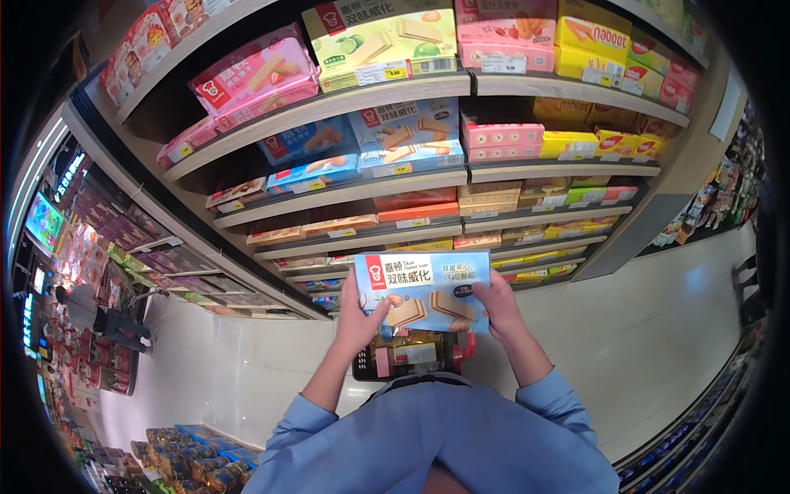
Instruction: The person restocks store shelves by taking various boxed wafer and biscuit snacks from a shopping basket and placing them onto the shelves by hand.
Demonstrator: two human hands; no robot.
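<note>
Before the far biscuit shelves [568, 171], above a black shopping basket [360, 365], a blue Garden dual-flavour wafer box [424, 290] is clasped at its ends by left hand [360, 319] and right hand [503, 313], thumbs on its front, other fingers largely hidden.

Shelves [568, 91] ahead, basket [360, 366] beneath box [424, 291], open floor [634, 346] at right

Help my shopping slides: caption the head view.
Left hand and right hand hold a rectangular blue cardboard wafer box before wood-edged shelves.
</note>
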